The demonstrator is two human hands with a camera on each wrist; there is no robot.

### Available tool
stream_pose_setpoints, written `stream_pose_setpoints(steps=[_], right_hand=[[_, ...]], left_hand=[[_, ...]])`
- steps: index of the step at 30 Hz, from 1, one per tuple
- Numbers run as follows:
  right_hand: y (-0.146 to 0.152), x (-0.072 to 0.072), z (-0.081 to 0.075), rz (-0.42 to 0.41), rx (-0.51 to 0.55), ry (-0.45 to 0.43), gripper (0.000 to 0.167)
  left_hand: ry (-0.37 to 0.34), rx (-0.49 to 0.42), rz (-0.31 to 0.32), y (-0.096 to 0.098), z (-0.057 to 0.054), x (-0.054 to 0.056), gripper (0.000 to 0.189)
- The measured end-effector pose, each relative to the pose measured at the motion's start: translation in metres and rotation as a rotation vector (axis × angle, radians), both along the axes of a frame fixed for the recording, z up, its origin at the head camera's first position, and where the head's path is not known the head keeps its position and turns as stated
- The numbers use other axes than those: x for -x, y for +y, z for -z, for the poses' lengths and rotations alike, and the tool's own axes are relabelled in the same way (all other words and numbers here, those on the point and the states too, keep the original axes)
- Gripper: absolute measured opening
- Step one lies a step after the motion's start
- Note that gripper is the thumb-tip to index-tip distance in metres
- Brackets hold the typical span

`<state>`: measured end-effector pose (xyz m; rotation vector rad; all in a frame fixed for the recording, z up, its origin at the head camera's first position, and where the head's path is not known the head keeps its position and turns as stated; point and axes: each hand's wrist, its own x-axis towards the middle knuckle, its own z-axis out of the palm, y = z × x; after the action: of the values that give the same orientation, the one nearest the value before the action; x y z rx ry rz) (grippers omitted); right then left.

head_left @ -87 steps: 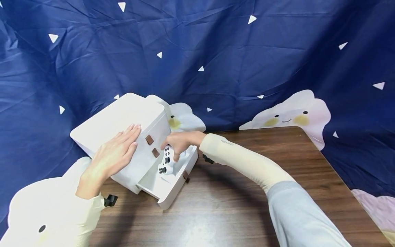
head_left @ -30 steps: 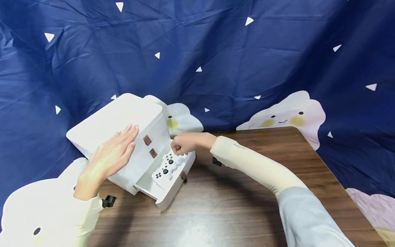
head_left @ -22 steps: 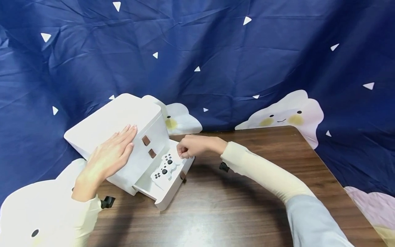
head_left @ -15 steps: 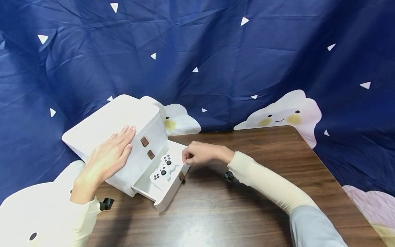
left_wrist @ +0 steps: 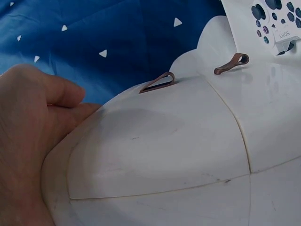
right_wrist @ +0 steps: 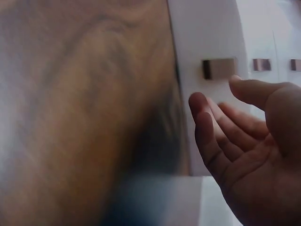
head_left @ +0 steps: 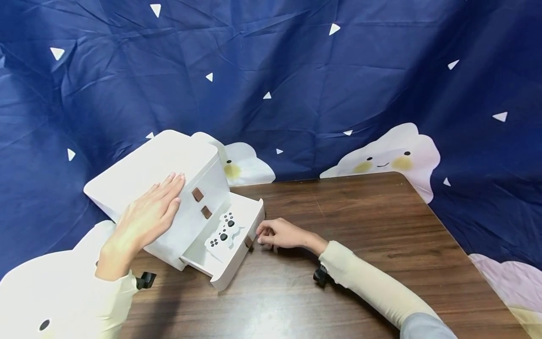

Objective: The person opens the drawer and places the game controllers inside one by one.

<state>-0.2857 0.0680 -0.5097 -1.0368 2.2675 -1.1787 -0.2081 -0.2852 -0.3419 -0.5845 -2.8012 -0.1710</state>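
My left hand (head_left: pixel 144 214) rests flat on top of a white drawer cabinet (head_left: pixel 156 155), its fingers straight and together. The bottom drawer (head_left: pixel 228 275) is pulled out, and a white game controller (head_left: pixel 224 233) lies in it with its buttons facing up. Just outside the drawer front, my right hand (head_left: pixel 281 234) hovers with loosely bent fingers and holds nothing. Close to its thumb and fingertips is the drawer's brown pull tab (right_wrist: pixel 221 69), seen in the right wrist view; a small gap appears to separate them. The left wrist view shows the controller (left_wrist: pixel 282 21) partly, at its upper right.
Two upper drawers stay closed, each with a brown tab (head_left: pixel 197 194). The cabinet stands at the left of a brown wooden table (head_left: pixel 360 226). Behind hangs a dark blue curtain (head_left: pixel 296 94) with white triangles and clouds.
My right hand has let go of the controller, which now lies in the drawer. That hand has moved right and down, out past the drawer front. My left hand keeps its place on the cabinet.
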Motion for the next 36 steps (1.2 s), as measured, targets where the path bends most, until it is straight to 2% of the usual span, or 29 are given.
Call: stream_pose_setpoints(steps=[4,8,18,24,30,32,36], right_hand=[[-0.008,-0.009,0.014,0.064,0.040,-0.104,0.030],[-0.017,-0.015,0.021,0.091,0.070,-0.193,0.031],[-0.030,-0.015,0.030,0.205,0.212,-0.407,0.025],[-0.034,-0.018,0.035,0.237,0.268,-0.477,0.023],[-0.036,-0.017,0.031,0.220,0.358,-0.596,0.016],[-0.036,-0.016,0.030,0.192,0.324,-0.595,0.020],[-0.036,-0.015,0.028,0.127,0.236,-0.562,0.041]], left_hand=[[-0.001,0.006,-0.002,0.000,-0.001,0.000,0.055],[-0.002,0.007,-0.001,0.000,-0.003,-0.001,0.054],[-0.014,0.006,-0.006,-0.001,-0.003,0.001,0.055],[-0.011,0.008,-0.003,0.000,-0.003,0.000,0.055],[-0.012,0.017,-0.007,0.000,-0.003,0.001,0.055],[-0.010,0.021,-0.007,0.000,-0.003,0.000,0.055],[-0.004,0.037,0.002,0.000,-0.003,0.000,0.055]])
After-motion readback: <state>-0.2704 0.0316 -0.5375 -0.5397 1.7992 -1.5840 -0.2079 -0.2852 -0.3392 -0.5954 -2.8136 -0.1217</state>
